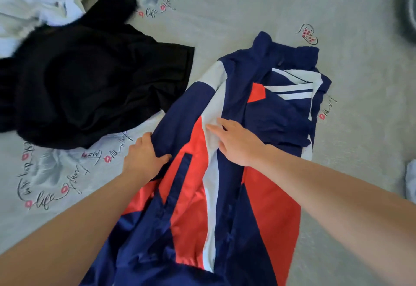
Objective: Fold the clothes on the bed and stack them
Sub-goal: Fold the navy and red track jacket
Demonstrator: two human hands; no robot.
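Observation:
A navy, red and white track jacket [265,114] lies lengthwise on the bed, collar at the far end, partly folded over itself. My left hand [144,157] grips the jacket's left edge, thumb on top and fingers tucked under the fabric. Fingers straight, my right hand [236,141] presses flat on the white stripe in the jacket's middle. A crumpled black garment [90,87] lies to the left of the jacket. Behind the black garment, at the far left, sits a heap of white clothing [40,4].
The bed is covered by a pale grey-green sheet [247,4] printed with flowers and handwriting. A dark object [408,6] shows at the top right corner. A bit of pale fabric [412,180] peeks in at the right edge.

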